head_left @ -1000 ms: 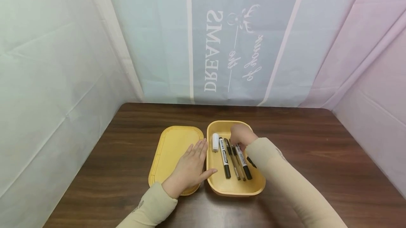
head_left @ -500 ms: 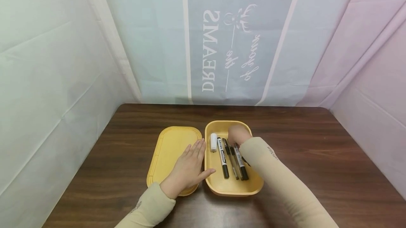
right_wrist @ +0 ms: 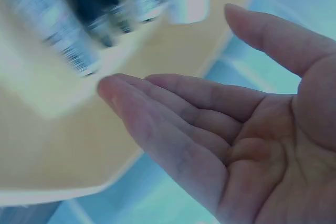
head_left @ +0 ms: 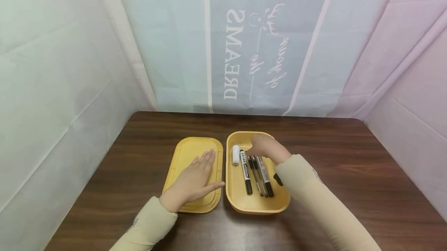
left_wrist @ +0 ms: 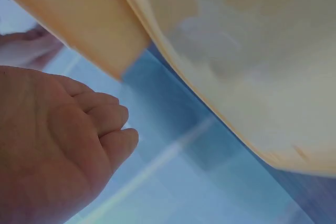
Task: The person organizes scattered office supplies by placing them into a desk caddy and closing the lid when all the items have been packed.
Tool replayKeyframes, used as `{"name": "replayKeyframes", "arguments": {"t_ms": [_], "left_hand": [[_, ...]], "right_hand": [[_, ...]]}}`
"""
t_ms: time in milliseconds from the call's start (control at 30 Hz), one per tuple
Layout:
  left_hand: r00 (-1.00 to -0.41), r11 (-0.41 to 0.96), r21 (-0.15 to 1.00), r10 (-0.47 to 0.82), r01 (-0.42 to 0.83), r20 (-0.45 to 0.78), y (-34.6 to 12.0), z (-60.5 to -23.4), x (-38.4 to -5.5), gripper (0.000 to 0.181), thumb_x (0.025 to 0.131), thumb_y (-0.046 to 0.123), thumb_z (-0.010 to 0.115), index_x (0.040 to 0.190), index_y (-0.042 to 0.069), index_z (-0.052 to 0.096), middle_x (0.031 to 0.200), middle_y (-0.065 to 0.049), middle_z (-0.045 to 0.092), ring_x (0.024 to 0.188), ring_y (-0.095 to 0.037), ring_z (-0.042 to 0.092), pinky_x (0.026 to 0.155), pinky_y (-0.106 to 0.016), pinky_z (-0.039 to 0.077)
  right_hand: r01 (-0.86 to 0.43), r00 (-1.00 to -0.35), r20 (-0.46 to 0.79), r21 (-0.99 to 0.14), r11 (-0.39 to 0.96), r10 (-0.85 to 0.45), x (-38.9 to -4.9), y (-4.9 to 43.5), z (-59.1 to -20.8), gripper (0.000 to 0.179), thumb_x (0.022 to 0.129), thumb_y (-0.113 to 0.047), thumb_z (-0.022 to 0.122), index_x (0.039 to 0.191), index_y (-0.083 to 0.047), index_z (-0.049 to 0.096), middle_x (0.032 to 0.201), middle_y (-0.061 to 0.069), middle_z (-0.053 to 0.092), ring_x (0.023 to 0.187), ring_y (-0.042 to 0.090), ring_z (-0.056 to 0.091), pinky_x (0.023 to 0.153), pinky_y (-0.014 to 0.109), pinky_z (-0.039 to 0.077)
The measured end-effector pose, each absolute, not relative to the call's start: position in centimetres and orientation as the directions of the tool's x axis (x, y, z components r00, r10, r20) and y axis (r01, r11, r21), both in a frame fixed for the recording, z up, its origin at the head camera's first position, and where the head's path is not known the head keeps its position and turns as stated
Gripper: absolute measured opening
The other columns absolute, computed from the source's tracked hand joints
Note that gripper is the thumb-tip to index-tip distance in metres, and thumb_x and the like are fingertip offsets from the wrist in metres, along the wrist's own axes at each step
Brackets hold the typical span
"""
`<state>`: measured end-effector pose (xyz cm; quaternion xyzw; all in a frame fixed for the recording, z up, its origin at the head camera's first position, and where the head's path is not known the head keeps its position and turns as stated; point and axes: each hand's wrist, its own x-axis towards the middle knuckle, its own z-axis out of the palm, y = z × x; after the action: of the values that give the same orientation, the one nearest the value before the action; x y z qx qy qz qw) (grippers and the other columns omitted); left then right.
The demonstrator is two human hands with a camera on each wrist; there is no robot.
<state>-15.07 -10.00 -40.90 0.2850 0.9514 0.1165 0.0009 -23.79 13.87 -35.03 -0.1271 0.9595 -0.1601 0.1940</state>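
Note:
A yellow box (head_left: 241, 204) holds two black-and-white markers (head_left: 246, 173), two clear pens with black grips (head_left: 257, 176), and a short white cylinder (head_left: 236, 154). They lie side by side, lengthwise. My right hand (head_left: 267, 147) is over the far end of the box, above the pens' upper ends. In the right wrist view its fingers are extended, the thumb stands apart, and nothing is held. My left hand (head_left: 192, 179) is over the yellow lid (head_left: 186, 148), fingers straight and thumb out toward the box. I cannot tell whether it touches the lid.
The lid lies flat just left of the box, a narrow gap between them. Both are on a dark wooden table (head_left: 335, 158). A printed pale-blue cloth (head_left: 181, 49) hangs behind, with pale cloth (head_left: 52, 88) along the sides.
My left hand has moved left, away from the box's edge and farther over the lid. My right hand has risen a little, its thumb now spread. The markers and pens have hardly shifted.

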Motion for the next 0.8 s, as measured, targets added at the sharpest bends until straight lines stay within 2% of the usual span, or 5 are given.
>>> {"name": "replayKeyframes", "arguments": {"t_ms": [167, 267, 367, 667, 800], "left_hand": [[-0.875, 0.842, 0.252, 0.481, 0.477, 0.049, -13.5, -40.8, -14.3, 0.091, 0.093, 0.056, 0.048, 0.147, -0.010, 0.018, 0.154, -0.024, 0.018, 0.142, -0.035, 0.018, 0.113, -0.048, 0.019], [-0.891, 0.857, 0.255, 0.453, 0.448, 0.043, -15.5, -41.1, -13.4, 0.095, 0.091, 0.058, 0.052, 0.146, -0.013, 0.020, 0.153, -0.027, 0.018, 0.141, -0.037, 0.019, 0.112, -0.051, 0.021], [-0.893, 0.866, 0.237, 0.450, 0.441, 0.018, -17.0, -41.6, -12.5, 0.099, 0.087, 0.062, 0.053, 0.144, -0.013, 0.024, 0.152, -0.027, 0.021, 0.140, -0.039, 0.022, 0.110, -0.053, 0.024], [-0.896, 0.868, 0.271, 0.442, 0.415, -0.044, -18.7, -42.8, -11.1, 0.113, 0.079, 0.074, 0.052, 0.143, -0.015, 0.026, 0.150, -0.029, 0.024, 0.138, -0.041, 0.025, 0.109, -0.056, 0.025], [-0.907, 0.883, 0.241, 0.421, 0.403, -0.026, -19.8, -42.9, -11.1, 0.116, 0.075, 0.075, 0.056, 0.141, -0.017, 0.027, 0.148, -0.032, 0.025, 0.136, -0.044, 0.028, 0.107, -0.057, 0.027]], "right_hand": [[-0.358, -0.891, -0.166, -0.317, 0.878, -0.423, -20.4, 13.2, -33.2, 0.051, 0.084, -0.046, 0.069, 0.057, -0.008, 0.047, 0.052, -0.002, 0.040, 0.047, 0.010, 0.035, 0.046, 0.026, 0.034], [-0.378, -0.894, -0.098, -0.357, 0.854, -0.436, -17.4, 12.3, -32.9, 0.067, 0.080, -0.055, 0.069, 0.098, 0.010, 0.064, 0.089, 0.015, 0.066, 0.080, 0.022, 0.063, 0.074, 0.036, 0.052], [-0.416, -0.887, -0.025, -0.392, 0.821, -0.461, -13.9, 11.2, -33.3, 0.095, 0.079, -0.059, 0.067, 0.139, 0.010, 0.041, 0.136, 0.026, 0.048, 0.127, 0.035, 0.046, 0.105, 0.046, 0.037], [-0.598, -0.754, -0.033, -0.379, 0.706, -0.656, -7.7, 5.9, -37.1, 0.109, 0.079, -0.071, 0.056, 0.146, 0.009, 0.025, 0.152, 0.024, 0.021, 0.141, 0.031, 0.022, 0.110, 0.041, 0.029], [-0.560, -0.765, -0.093, -0.390, 0.730, -0.637, -7.7, 3.4, -39.5, 0.119, 0.074, -0.076, 0.057, 0.147, 0.010, 0.018, 0.153, 0.028, 0.013, 0.142, 0.035, 0.015, 0.110, 0.043, 0.028]]}}
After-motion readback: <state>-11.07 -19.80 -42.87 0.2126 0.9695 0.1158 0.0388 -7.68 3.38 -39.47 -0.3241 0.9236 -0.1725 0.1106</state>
